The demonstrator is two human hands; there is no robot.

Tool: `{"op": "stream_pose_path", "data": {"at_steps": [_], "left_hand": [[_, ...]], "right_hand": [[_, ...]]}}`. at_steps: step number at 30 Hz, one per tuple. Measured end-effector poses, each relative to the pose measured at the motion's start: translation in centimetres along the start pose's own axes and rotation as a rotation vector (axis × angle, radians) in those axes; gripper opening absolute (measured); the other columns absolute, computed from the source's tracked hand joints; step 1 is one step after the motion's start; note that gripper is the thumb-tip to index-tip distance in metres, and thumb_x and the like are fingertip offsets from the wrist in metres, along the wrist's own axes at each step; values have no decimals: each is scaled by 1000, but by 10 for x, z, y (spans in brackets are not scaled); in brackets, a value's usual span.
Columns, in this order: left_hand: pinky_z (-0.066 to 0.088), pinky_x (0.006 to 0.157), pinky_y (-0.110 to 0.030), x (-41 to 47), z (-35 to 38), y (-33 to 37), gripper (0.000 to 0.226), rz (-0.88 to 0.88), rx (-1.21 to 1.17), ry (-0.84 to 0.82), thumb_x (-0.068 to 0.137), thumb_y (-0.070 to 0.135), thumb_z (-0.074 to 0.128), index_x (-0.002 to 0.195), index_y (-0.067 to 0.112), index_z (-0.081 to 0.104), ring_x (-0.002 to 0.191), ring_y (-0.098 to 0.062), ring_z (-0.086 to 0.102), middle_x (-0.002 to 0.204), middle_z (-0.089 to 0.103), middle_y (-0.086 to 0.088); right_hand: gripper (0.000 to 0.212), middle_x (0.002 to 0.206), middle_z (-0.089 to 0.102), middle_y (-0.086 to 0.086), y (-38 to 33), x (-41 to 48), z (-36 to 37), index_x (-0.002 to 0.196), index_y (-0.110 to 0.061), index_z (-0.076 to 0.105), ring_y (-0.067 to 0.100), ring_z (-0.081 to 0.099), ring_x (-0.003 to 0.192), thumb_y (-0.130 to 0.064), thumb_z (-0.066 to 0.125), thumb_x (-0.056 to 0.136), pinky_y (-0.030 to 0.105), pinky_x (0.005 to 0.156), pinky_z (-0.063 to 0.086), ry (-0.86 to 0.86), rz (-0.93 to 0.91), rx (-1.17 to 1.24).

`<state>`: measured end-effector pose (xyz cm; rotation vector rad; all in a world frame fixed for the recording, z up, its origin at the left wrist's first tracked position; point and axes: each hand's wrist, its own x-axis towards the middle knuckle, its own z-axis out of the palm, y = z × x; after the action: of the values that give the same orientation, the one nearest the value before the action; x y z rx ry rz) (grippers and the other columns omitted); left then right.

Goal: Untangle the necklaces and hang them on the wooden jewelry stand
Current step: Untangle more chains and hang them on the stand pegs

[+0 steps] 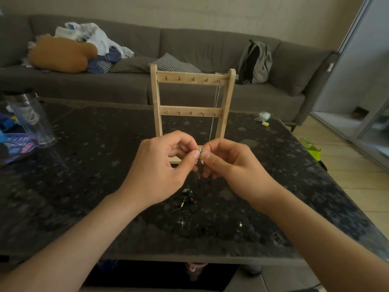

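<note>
Pinching a silver necklace (pixel 201 151) at its clasp, just in front of the wooden jewelry stand (pixel 192 77), with left hand (pixel 164 167) and right hand (pixel 231 165), fingers curled, thumb tips nearly meeting. Draped from the stand's top-right hook, a thin chain (pixel 216 106). Nearer than the stand, under the hands, on the surface (pixel 84 175), a tangle of necklaces (pixel 185 200).

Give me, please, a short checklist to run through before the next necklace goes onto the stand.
1. Grip: left hand and right hand both pinch the silver clasp: ok.
2. Clasp open or closed: cannot tell.
3. Wooden stand upright on the table: ok.
4. Free hooks: four on the top rail beside the hanging chain: ok.
5. Nothing trails from the clasp into the dark tangle on the table: cannot tell.
</note>
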<state>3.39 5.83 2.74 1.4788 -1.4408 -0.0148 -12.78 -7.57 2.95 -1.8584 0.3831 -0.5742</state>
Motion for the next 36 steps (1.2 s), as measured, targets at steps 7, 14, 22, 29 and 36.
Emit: {"op": "stream_pose_path", "data": {"at_steps": [7,14,22,29,36], "left_hand": [[64,78,-22,2,-2,-1,9,-14,37,7,97,13,77,105,16,76,89,-8,78,95,77,10],[64,94,-34,5,2,-7,7,-373,-288,110,104,15,68,109,15,73,98,-14,80,101,82,1],[58,107,-53,5,10,-1,14,-746,-755,106,112,18,55,120,10,63,105,-29,80,109,81,-15],[65,97,-51,1,12,-2,31,-874,-943,29,109,17,61,137,4,64,102,-31,79,118,79,-22],[65,95,-46,-4,10,0,31,-750,-785,12,98,3,71,128,9,66,105,-31,80,111,81,-19]], "right_hand": [[11,89,77,2,-3,-2,1,94,-14,77,16,68,80,-15,71,102,30,77,53,-70,101,40],[18,84,70,4,-2,1,3,100,-11,74,15,69,83,-21,62,109,36,83,52,57,166,131],[24,82,58,4,-3,4,9,91,-16,69,16,60,79,-21,57,111,36,77,45,64,215,256],[22,78,59,2,-1,6,15,93,-11,64,13,58,74,-21,55,110,33,74,46,104,236,329],[30,71,56,-2,-1,7,18,87,-13,57,15,54,73,-23,45,113,39,77,42,45,269,305]]}}
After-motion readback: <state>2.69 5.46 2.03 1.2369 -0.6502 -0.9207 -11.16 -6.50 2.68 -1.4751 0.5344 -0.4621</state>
